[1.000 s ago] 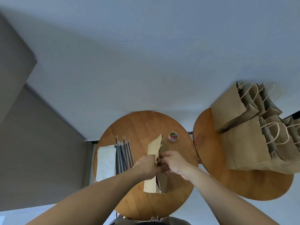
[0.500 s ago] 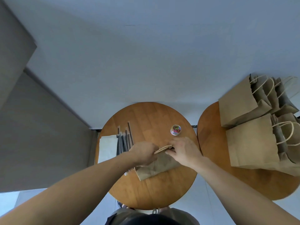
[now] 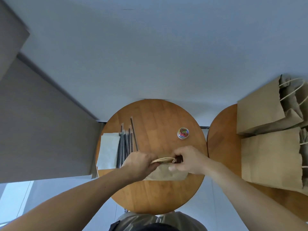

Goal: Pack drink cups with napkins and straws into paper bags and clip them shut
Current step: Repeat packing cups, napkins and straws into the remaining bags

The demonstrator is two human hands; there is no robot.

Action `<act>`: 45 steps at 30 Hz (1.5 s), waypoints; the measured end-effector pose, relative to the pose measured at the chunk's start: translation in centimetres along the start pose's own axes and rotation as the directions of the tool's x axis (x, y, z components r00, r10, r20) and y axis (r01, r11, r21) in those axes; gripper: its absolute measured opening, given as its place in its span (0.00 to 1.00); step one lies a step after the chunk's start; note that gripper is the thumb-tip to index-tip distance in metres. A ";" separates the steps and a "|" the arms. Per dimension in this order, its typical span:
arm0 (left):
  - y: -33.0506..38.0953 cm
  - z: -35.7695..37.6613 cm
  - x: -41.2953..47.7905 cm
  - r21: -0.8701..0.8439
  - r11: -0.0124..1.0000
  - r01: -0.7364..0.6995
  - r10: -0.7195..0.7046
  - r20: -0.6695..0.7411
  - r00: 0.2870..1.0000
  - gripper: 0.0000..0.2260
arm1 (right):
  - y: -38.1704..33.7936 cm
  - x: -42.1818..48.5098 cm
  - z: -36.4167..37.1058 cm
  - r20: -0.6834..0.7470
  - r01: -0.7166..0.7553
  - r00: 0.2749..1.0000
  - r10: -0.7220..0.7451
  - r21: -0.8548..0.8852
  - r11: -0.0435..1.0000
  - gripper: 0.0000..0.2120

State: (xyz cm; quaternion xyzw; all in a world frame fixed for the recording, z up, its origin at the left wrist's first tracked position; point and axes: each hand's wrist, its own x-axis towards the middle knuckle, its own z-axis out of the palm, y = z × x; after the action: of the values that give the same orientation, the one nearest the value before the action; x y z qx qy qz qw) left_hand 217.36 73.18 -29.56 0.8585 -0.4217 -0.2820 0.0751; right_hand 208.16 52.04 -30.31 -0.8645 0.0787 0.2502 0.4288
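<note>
On a round wooden table (image 3: 158, 194), a white stack of paper napkins (image 3: 108, 150) lies beside wrapped black straws (image 3: 125, 144). At centre, the left hand (image 3: 138, 164) and right hand (image 3: 190, 160) both pinch the top edge of a brown paper bag (image 3: 166, 173). Beyond sits a small clear tub of coloured paper clips (image 3: 183, 133); packed brown bags (image 3: 270, 130) crowd a neighbouring round table (image 3: 223, 147).

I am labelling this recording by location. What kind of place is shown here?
Probably a small indoor packing station for takeaway drinks, perhaps staged. Two round wooden tables stand by a plain wall, with paper bags, wrapped straws, napkins and a tub of paper clips.
</note>
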 end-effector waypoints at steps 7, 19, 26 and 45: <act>1.7 0.3 1.6 -0.107 0.992 0.065 -0.067 -0.020 0.998 0.13 | 4.7 3.6 -6.5 0.208 -0.179 0.973 0.096 0.430 0.885 0.18; -0.9 -2.5 6.0 -0.286 0.940 0.189 -0.184 0.044 0.982 0.09 | 14.7 12.5 -4.5 -0.219 -0.310 0.946 0.238 -0.409 0.858 0.11; -1.4 -1.7 7.5 -0.325 0.922 0.208 -0.186 0.098 0.978 0.09 | 17.5 14.4 -3.9 -0.242 -0.258 0.959 0.149 -0.522 0.813 0.11; -1.0 0.1 7.5 -0.373 0.897 0.238 -0.207 0.121 0.971 0.07 | 17.3 15.8 -2.8 -0.200 -0.263 0.965 0.171 -0.735 0.625 0.15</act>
State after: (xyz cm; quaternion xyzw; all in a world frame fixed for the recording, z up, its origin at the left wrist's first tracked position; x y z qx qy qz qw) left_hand 221.67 68.11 -33.16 0.8578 -0.2595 -0.3995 0.1930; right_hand 216.75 40.31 -48.96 -0.9605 0.0946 0.2616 -0.0085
